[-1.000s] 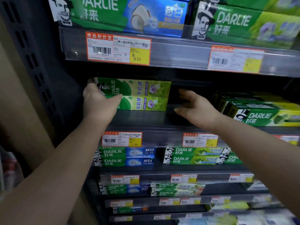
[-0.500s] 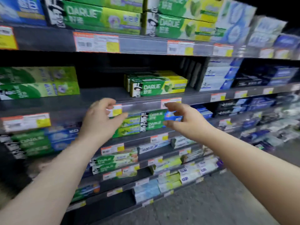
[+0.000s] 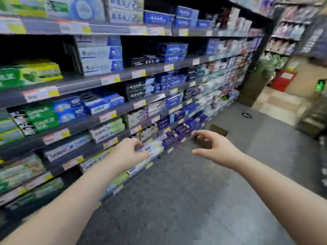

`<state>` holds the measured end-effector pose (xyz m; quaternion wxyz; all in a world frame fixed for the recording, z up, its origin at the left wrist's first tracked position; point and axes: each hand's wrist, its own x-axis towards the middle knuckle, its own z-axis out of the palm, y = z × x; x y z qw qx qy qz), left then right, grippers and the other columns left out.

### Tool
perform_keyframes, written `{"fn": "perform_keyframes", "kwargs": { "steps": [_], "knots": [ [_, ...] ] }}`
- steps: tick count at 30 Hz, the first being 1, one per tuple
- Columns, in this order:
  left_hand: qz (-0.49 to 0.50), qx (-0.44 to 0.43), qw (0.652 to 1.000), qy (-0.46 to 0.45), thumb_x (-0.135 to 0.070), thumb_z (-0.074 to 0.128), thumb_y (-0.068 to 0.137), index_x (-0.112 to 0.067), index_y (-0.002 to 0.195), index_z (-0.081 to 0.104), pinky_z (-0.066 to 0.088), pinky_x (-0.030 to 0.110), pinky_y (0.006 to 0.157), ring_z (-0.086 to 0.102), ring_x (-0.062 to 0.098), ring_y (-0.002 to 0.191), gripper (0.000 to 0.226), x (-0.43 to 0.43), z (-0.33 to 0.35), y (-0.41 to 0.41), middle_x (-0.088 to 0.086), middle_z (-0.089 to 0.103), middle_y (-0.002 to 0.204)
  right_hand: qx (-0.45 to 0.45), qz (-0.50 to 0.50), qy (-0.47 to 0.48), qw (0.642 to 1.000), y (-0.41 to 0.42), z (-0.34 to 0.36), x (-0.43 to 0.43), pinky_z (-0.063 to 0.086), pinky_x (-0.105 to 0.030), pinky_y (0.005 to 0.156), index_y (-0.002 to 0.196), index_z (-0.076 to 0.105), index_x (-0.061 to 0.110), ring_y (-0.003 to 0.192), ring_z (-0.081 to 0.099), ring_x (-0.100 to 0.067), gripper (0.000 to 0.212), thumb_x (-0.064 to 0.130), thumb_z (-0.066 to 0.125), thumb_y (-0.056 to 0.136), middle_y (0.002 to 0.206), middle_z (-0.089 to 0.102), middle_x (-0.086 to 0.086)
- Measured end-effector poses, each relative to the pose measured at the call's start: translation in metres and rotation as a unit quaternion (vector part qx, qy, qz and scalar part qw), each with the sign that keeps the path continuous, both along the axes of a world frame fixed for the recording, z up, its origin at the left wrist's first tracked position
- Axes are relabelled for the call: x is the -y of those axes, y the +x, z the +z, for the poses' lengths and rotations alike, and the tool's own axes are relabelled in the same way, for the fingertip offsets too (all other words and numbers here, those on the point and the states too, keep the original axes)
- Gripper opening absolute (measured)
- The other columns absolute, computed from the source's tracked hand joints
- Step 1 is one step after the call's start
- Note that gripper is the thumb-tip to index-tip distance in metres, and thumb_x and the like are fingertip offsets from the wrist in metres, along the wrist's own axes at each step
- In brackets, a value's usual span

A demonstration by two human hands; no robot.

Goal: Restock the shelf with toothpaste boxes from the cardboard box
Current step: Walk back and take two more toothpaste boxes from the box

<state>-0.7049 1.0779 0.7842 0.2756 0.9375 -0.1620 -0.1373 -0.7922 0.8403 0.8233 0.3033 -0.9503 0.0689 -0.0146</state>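
Hands, left hand (image 3: 130,152) and right hand (image 3: 215,150), reach empty and half-curled toward the cardboard box (image 3: 215,132) at centre right, seemingly to fetch more toothpaste.

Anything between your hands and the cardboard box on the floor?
Nothing visible. Both the left hand and right hand are empty and open in mid-air; the cardboard box sits on bare floor beyond the right hand, partly hidden by it.
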Motion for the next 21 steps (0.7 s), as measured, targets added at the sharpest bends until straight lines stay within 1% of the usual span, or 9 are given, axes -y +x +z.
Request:
{"fn": "perform_keyframes", "kwargs": {
  "steps": [1, 3, 5, 7, 9, 15, 18, 19, 21],
  "knots": [
    [-0.016, -0.007, 1.0, 0.01, -0.048, 0.058, 0.082, -0.015, 0.127, 0.05, 0.043, 0.031, 0.091, 0.052, 0.023, 0.119, 0.057, 0.021, -0.005, -0.002, 0.005, 0.051, 0.136, -0.009, -0.017, 0.002, 1.0, -0.009, -0.004, 0.02, 0.037, -0.026, 0.099, 0.13, 0.048, 0.017, 0.116, 0.051, -0.013, 0.063, 0.027, 0.074, 0.073, 0.125, 0.057, -0.004],
    [-0.049, -0.021, 0.998, 0.029, -0.049, 0.058, 0.083, -0.015, 0.131, 0.048, 0.041, 0.03, 0.096, 0.048, 0.022, 0.124, 0.059, 0.062, -0.012, -0.004, 0.004, 0.047, 0.139, -0.024, -0.057, 0.012, 0.998, -0.024, -0.013, 0.057, 0.035, -0.022, 0.094, 0.131, 0.046, 0.017, 0.11, 0.049, -0.01, 0.064, 0.026, 0.074, 0.073, 0.126, 0.056, -0.007],
    [-0.079, -0.023, 0.995, 0.047, -0.049, 0.057, 0.083, -0.015, 0.129, 0.049, 0.04, 0.028, 0.095, 0.049, 0.021, 0.124, 0.058, 0.099, -0.02, 0.0, 0.004, 0.048, 0.138, -0.035, -0.09, 0.016, 0.995, -0.033, -0.023, 0.09, 0.035, -0.022, 0.09, 0.131, 0.046, 0.018, 0.107, 0.049, -0.011, 0.064, 0.026, 0.073, 0.074, 0.125, 0.057, -0.007],
    [-0.104, -0.029, 0.992, 0.058, -0.049, 0.057, 0.084, -0.014, 0.128, 0.049, 0.04, 0.028, 0.093, 0.05, 0.022, 0.121, 0.057, 0.135, -0.029, 0.009, 0.005, 0.05, 0.136, -0.046, -0.122, 0.017, 0.991, -0.037, -0.033, 0.122, 0.037, -0.026, 0.093, 0.131, 0.045, 0.017, 0.113, 0.051, -0.019, 0.063, 0.026, 0.073, 0.074, 0.125, 0.057, -0.008],
    [-0.121, -0.039, 0.99, 0.059, -0.049, 0.057, 0.083, -0.014, 0.13, 0.048, 0.041, 0.029, 0.093, 0.05, 0.021, 0.121, 0.059, 0.172, -0.041, 0.025, 0.005, 0.049, 0.137, -0.052, -0.146, 0.018, 0.988, -0.034, -0.042, 0.154, 0.037, -0.026, 0.095, 0.131, 0.045, 0.016, 0.115, 0.051, -0.022, 0.063, 0.024, 0.072, 0.075, 0.125, 0.057, -0.009],
    [-0.171, -0.062, 0.981, 0.071, -0.054, 0.059, 0.078, -0.018, 0.126, 0.05, 0.044, 0.035, 0.101, 0.052, 0.02, 0.119, 0.061, 0.278, -0.074, 0.097, 0.003, 0.051, 0.135, -0.08, -0.208, 0.032, 0.974, 0.014, -0.059, 0.251, 0.035, -0.023, 0.093, 0.132, 0.043, 0.019, 0.116, 0.049, -0.017, 0.063, 0.029, 0.07, 0.077, 0.127, 0.055, -0.004],
    [-0.2, -0.067, 0.973, 0.093, -0.055, 0.059, 0.078, -0.02, 0.127, 0.05, 0.045, 0.037, 0.1, 0.053, 0.02, 0.118, 0.061, 0.33, -0.078, 0.139, 0.002, 0.051, 0.135, -0.091, -0.238, 0.042, 0.966, 0.039, -0.065, 0.296, 0.034, -0.02, 0.089, 0.132, 0.044, 0.017, 0.116, 0.049, -0.018, 0.062, 0.027, 0.071, 0.077, 0.126, 0.055, -0.005],
    [-0.209, -0.059, 0.971, 0.098, -0.055, 0.058, 0.078, -0.02, 0.127, 0.05, 0.045, 0.038, 0.099, 0.053, 0.02, 0.118, 0.061, 0.349, -0.079, 0.152, 0.001, 0.051, 0.134, -0.093, -0.249, 0.041, 0.963, 0.047, -0.067, 0.311, 0.034, -0.02, 0.088, 0.132, 0.044, 0.017, 0.116, 0.049, -0.019, 0.062, 0.027, 0.071, 0.077, 0.126, 0.056, -0.005],
    [-0.222, -0.045, 0.969, 0.102, -0.055, 0.058, 0.079, -0.019, 0.127, 0.05, 0.046, 0.038, 0.099, 0.053, 0.022, 0.119, 0.061, 0.388, -0.081, 0.177, 0.002, 0.052, 0.134, -0.096, -0.276, 0.05, 0.955, 0.061, -0.072, 0.341, 0.038, -0.025, 0.093, 0.131, 0.044, 0.017, 0.116, 0.05, -0.02, 0.062, 0.027, 0.071, 0.076, 0.125, 0.056, -0.005]
  ]
}}
